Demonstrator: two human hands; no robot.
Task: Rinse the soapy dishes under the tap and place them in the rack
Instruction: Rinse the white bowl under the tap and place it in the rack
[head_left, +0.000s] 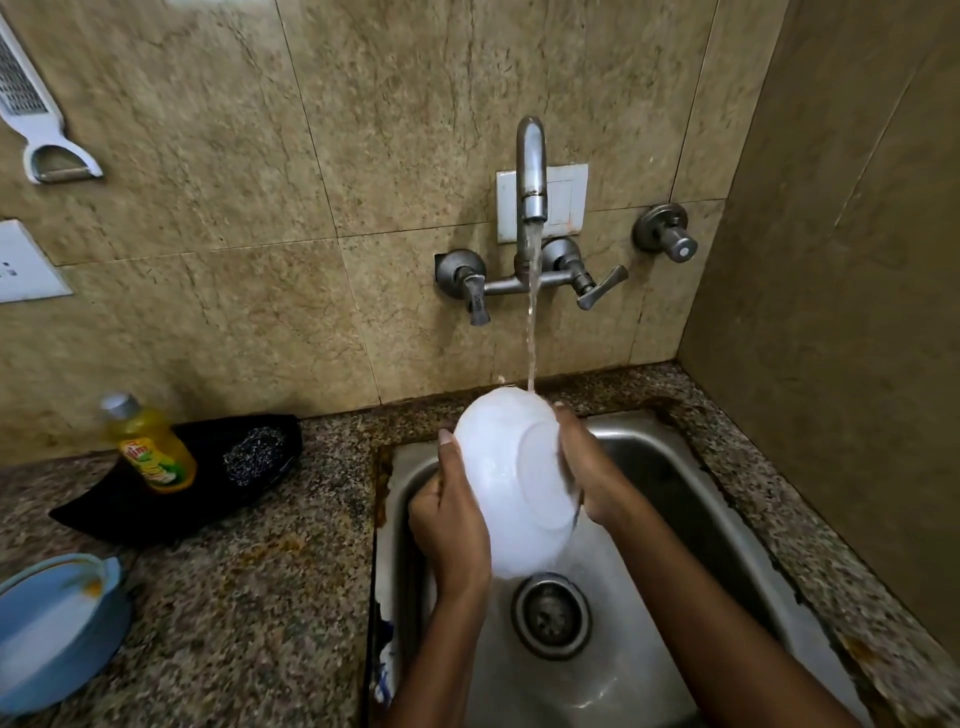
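Observation:
A white bowl (511, 483) is held on edge over the steel sink (691, 499), its underside turned toward me. Water runs from the wall tap (531, 171) onto the bowl's top rim. My left hand (452, 514) grips the bowl's left side, thumb along the rim. My right hand (584, 467) holds the right side, its fingers lying against the bowl's base. The inside of the bowl is hidden from me.
The sink drain (550, 616) lies just below the bowl. On the granite counter at left stand a yellow dish-soap bottle (148, 447), a black tray with a steel scrubber (254, 454), and a blue basin (57, 629). A grater (31, 98) hangs on the wall.

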